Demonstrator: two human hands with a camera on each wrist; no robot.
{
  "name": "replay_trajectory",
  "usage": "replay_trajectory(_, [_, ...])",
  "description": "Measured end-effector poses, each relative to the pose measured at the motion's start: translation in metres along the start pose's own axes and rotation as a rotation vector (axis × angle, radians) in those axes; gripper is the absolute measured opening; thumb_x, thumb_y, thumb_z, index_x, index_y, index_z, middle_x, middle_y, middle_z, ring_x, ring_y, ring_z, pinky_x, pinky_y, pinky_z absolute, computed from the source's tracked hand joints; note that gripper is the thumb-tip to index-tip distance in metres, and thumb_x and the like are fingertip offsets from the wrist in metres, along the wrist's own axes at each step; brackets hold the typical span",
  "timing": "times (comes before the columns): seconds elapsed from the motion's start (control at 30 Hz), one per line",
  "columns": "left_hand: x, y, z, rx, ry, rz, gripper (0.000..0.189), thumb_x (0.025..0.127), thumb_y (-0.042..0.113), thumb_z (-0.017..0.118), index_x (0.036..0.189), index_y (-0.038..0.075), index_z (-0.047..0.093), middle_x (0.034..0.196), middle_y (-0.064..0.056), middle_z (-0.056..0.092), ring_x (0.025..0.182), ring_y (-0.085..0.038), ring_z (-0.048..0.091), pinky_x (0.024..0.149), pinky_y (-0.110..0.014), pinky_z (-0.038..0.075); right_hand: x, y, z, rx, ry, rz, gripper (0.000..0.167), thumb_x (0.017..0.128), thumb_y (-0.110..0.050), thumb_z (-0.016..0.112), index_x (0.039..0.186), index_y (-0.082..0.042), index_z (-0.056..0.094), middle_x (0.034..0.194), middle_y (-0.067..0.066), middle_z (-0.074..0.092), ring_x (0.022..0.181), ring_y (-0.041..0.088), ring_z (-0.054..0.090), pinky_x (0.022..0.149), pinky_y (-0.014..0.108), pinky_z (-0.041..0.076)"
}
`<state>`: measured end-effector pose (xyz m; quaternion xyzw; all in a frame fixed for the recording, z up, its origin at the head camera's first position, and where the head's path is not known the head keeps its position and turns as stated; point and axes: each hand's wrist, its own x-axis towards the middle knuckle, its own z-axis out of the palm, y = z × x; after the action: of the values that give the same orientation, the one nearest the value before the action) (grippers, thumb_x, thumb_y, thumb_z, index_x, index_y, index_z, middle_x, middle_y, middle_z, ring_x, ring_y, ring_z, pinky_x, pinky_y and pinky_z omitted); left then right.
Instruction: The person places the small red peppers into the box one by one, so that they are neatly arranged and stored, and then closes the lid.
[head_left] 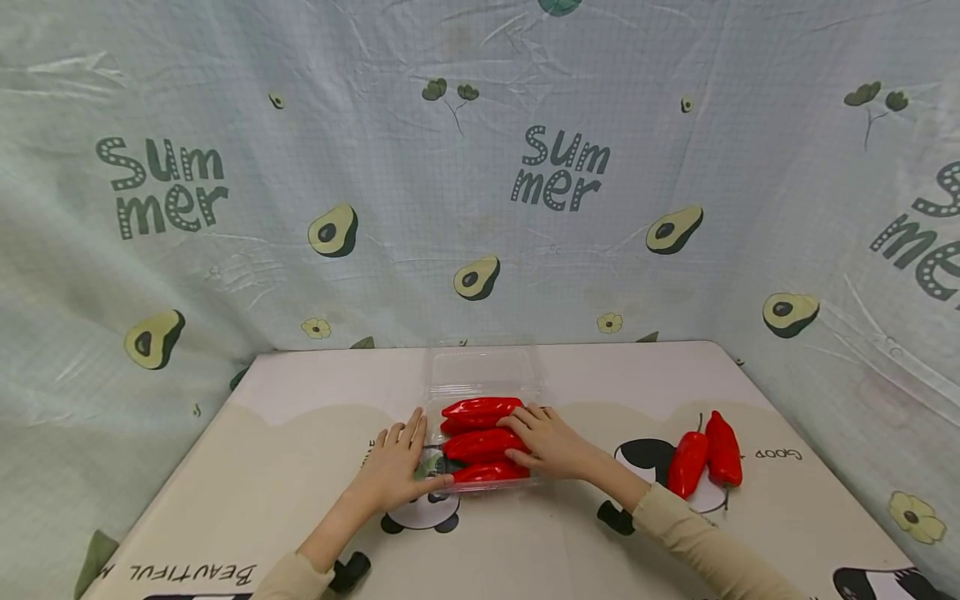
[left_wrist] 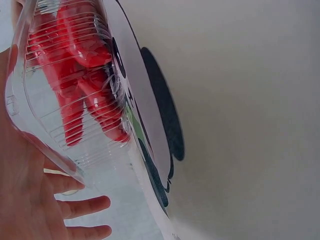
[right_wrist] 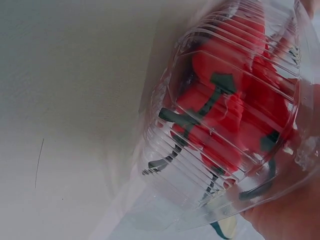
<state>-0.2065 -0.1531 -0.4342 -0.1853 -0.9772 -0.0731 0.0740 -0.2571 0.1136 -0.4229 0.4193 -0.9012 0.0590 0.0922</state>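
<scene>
A clear ribbed plastic clamshell box [left_wrist: 95, 162] sits mid-table, its transparent lid [head_left: 483, 367] folded back behind it. Several shiny red peppers [head_left: 483, 446] lie crosswise inside, stacked on one another. Dark green stems [right_wrist: 200, 107] show through the box's right wall. My left hand [head_left: 390, 471] is spread along the left rim, fingers straight and thumb by the front corner. From the right, my right hand [head_left: 557, 446] reaches over the rim, its extended fingers resting on the peppers' right ends.
Two more red peppers, one with its stem up [head_left: 687, 462] and one beside it [head_left: 723, 450], lie at the table's right. The pale tablecloth [head_left: 300, 483] carries panda prints and lettering. A curtain [head_left: 405, 208] with avocado prints hangs behind and at both sides.
</scene>
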Motion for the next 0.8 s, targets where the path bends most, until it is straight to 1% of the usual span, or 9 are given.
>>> replay_trajectory(0.2, [0.001, 0.0, 0.0, 0.004, -0.001, -0.001, 0.098, 0.074, 0.069, 0.046, 0.138, -0.002, 0.027, 0.146, -0.017, 0.023, 0.122, -0.035, 0.036, 0.099, -0.055, 0.029, -0.002, 0.001, -0.002, 0.004, -0.004, 0.021, 0.042, 0.088, -0.038, 0.05, 0.123, -0.015, 0.044, 0.119, 0.002, 0.049, 0.109, 0.019, 0.04, 0.093, 0.039, 0.036])
replay_trajectory(0.3, [0.001, -0.001, 0.001, 0.006, 0.001, 0.001, 0.098, 0.074, 0.069, 0.046, 0.138, -0.002, 0.027, 0.146, -0.017, 0.023, 0.121, -0.035, 0.036, 0.099, -0.055, 0.029, -0.004, 0.003, -0.003, 0.001, 0.012, 0.025, 0.043, 0.088, -0.038, 0.05, 0.124, -0.016, 0.044, 0.12, 0.001, 0.049, 0.109, 0.018, 0.04, 0.091, 0.038, 0.036])
replay_trajectory(0.5, [0.0, -0.001, 0.002, 0.004, 0.008, 0.003, 0.097, 0.074, 0.069, 0.046, 0.138, -0.002, 0.027, 0.147, -0.016, 0.023, 0.121, -0.035, 0.036, 0.099, -0.056, 0.029, -0.01, 0.007, -0.006, -0.014, 0.078, 0.001, 0.044, 0.088, -0.038, 0.051, 0.126, -0.016, 0.044, 0.12, 0.0, 0.048, 0.107, 0.015, 0.04, 0.087, 0.036, 0.036])
replay_trajectory(0.67, [0.0, -0.001, 0.002, 0.0, 0.01, 0.0, 0.098, 0.074, 0.069, 0.046, 0.138, -0.002, 0.027, 0.147, -0.016, 0.023, 0.122, -0.035, 0.036, 0.099, -0.056, 0.029, -0.02, 0.014, -0.012, -0.023, 0.136, -0.01, 0.046, 0.088, -0.036, 0.051, 0.128, -0.014, 0.044, 0.123, 0.001, 0.048, 0.109, 0.015, 0.041, 0.087, 0.037, 0.037])
replay_trajectory(0.8, [0.0, -0.001, 0.002, -0.003, 0.01, -0.001, 0.097, 0.074, 0.069, 0.046, 0.138, -0.002, 0.027, 0.147, -0.016, 0.023, 0.122, -0.035, 0.036, 0.099, -0.055, 0.029, -0.031, 0.021, -0.017, -0.025, 0.188, -0.012, 0.045, 0.087, -0.034, 0.054, 0.127, -0.013, 0.046, 0.121, 0.001, 0.049, 0.107, 0.015, 0.042, 0.085, 0.036, 0.037])
